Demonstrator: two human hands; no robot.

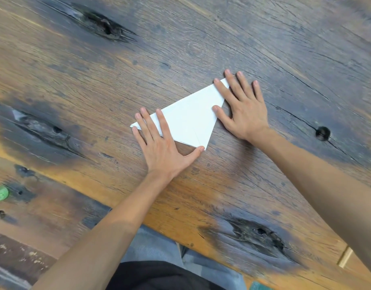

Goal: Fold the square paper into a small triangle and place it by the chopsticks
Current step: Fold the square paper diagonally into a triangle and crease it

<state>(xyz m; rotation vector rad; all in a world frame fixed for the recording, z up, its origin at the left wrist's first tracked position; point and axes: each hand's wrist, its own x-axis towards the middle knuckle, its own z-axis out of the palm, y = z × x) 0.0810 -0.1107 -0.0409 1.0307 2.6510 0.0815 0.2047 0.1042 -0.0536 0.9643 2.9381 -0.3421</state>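
Both hands flat, fingers spread wide: left hand [159, 141] and right hand [242, 106] pin paper [191, 120] to worktop [201, 49], likely setting the crease.

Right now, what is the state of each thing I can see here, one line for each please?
paper: folded into a triangle, lying flat on the table
left hand: open, fingers spread, pressing the paper's left corner
right hand: open, flat, pressing the paper's right corner
table: bare wood, knots and cracks
chopsticks: not in view

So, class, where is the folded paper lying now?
In the head view, the folded paper lies flat mid-table, pinned between the left hand and right hand.
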